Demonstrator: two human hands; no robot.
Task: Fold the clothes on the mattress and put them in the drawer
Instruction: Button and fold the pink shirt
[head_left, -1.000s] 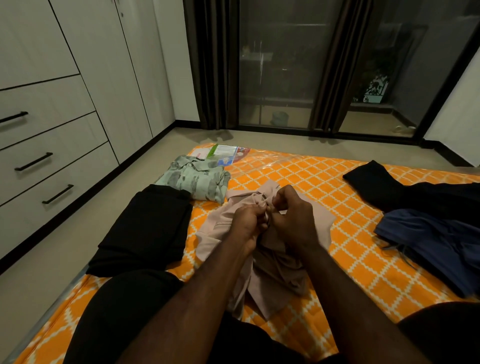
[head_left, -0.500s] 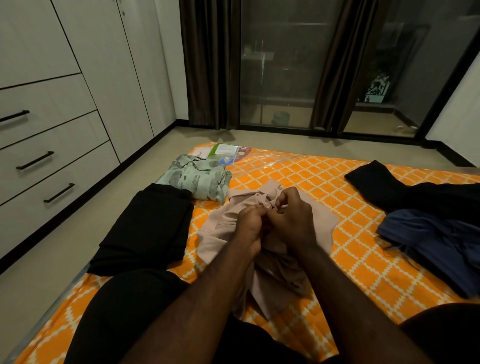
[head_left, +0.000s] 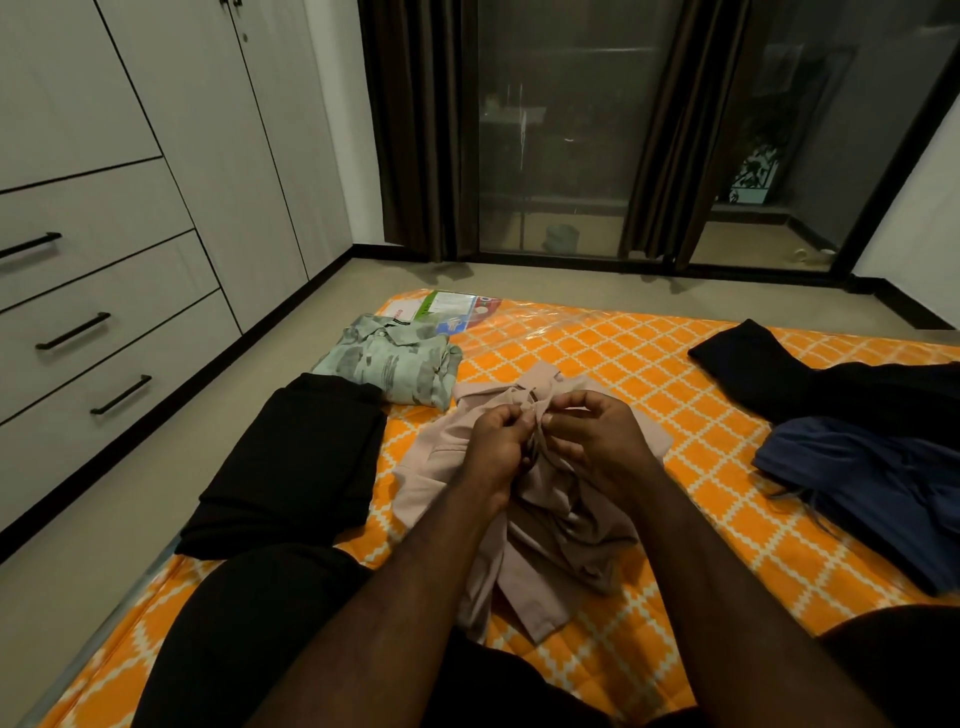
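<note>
Close together, the left hand and right hand pinch the front of a beige shirt on the orange mattress, apparently buttoning it so the fold holds. Left of the shirt lie a folded patterned shirt and a black garment. Right of it lie unfolded dark clothes, cut off by the frame. Fingers hide any button. The drawers, far left, are closed.

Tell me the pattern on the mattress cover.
The mattress is orange with a white diamond lattice; head view.
</note>
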